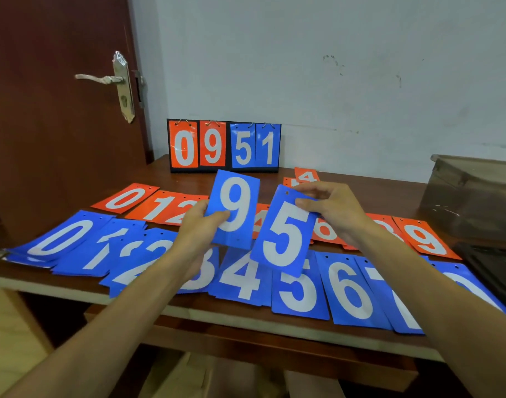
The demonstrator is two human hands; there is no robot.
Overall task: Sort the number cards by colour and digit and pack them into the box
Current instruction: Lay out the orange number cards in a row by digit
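The left hand [198,225] pinches a blue 9 card [236,208] low down, with the thumb on the front. The right hand [336,209] pinches a blue 5 card [285,234] at its top, just right of the 9. Both cards are held up over the counter [395,186]. Below them, blue cards [240,278] lie in a near row of piles, with 0 at the left. Orange cards [131,198] lie in a far row. A flip scoreboard [224,146] stands by the far wall. A see-through box [473,196] sits at the far right.
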